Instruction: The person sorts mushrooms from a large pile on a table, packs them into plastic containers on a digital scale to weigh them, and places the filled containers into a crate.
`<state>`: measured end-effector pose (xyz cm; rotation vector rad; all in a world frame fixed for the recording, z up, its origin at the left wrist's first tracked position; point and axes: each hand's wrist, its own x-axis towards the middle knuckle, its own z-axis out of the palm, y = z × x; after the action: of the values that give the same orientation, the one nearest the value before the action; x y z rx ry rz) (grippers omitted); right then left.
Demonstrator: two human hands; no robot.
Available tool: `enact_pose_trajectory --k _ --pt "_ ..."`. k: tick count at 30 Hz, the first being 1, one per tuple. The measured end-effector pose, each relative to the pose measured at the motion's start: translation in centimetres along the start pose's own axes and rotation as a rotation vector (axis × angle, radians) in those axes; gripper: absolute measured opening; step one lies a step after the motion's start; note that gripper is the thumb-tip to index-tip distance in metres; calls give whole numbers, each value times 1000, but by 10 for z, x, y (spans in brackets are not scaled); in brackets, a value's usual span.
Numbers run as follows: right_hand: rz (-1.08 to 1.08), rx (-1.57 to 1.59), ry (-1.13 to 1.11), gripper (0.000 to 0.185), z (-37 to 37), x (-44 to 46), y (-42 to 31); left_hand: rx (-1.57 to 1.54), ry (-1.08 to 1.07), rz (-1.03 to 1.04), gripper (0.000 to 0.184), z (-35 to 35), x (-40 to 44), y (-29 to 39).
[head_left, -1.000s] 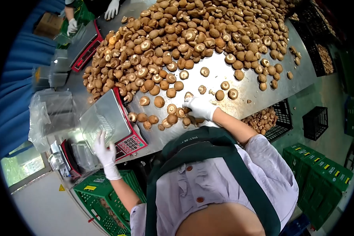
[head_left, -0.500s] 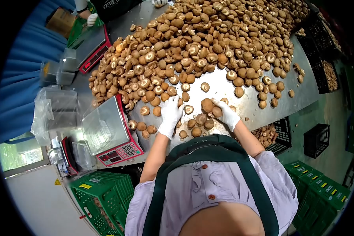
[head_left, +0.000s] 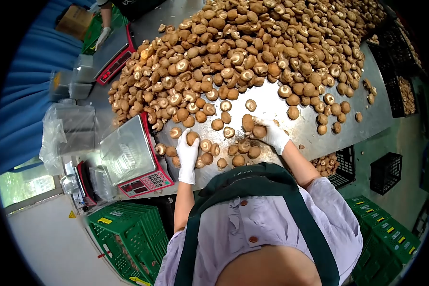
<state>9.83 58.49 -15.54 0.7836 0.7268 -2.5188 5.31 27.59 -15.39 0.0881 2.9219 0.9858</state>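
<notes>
My left hand (head_left: 188, 152), in a white glove, has its fingers around a brown mushroom (head_left: 192, 138) near the scale. My right hand (head_left: 270, 133), also gloved, holds mushrooms (head_left: 259, 131) at its fingertips, above the metal table. Between my hands lie several loose mushrooms (head_left: 238, 160), some cap up and some with pale undersides showing. Beyond them a large heap of mushrooms (head_left: 233, 47) covers the far part of the table (head_left: 310, 138). A clear plastic tray (head_left: 128, 159) appears to lie on the red-edged scale (head_left: 152, 183) at the left.
Another scale (head_left: 114, 64) stands at the upper left, near a person's gloved hand (head_left: 103, 37). Plastic-wrapped containers (head_left: 71, 128) are at the left. Green crates (head_left: 128, 221) stand below the table, and black crates (head_left: 385, 172) at the right.
My left hand moved from over the scale to the loose mushrooms, then back left, now with a mushroom. My right hand moved right and forward and took hold of mushrooms.
</notes>
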Motion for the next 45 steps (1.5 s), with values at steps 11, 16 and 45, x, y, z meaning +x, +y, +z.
enact_pose_trajectory --k 11,16,45 --pt "-122 -186 -37 39 38 -7 2 -2182 -417 -634 50 -3 3 38" --pt "-450 -654 -118 44 83 -8 25 -2119 -403 -801 64 13 -1 62" --pt "-1011 -1764 -76 28 121 125 24 131 -151 -131 54 -19 74 41"
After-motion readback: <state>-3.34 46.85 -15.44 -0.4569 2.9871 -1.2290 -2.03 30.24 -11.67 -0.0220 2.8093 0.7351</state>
